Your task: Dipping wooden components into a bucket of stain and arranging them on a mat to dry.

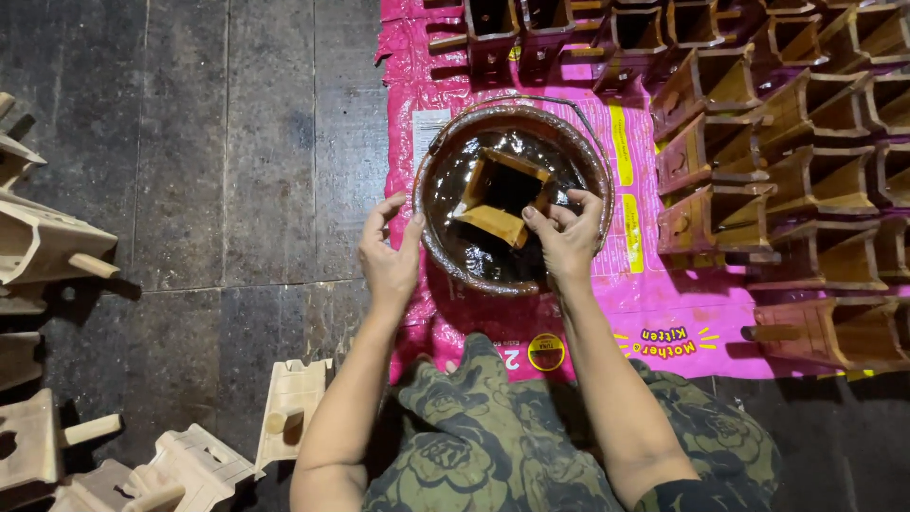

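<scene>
Right hand [567,237] seemingly pinches wooden piece [500,197] in bowl [445,242]; left hand [389,251] open, steadying rim.

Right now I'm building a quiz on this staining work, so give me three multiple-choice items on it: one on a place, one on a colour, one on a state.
1. Where do the bare pale wooden pieces lie?
A. on the dark floor, to the person's left
B. on the pink sheet
C. in the bowl

2. What colour is the sheet under the bowl?
A. blue
B. pink
C. white

3. How is the wooden piece in the bowl?
A. dry and pale
B. wet with dark stain, held by the right hand
C. split in two

Answers:
1 A: the pale wooden pieces rest on the floor.
2 B: the sheet shows pink around the bowl.
3 B: the right hand grips the wooden piece in dark liquid; the left hand touches the rim.
</scene>
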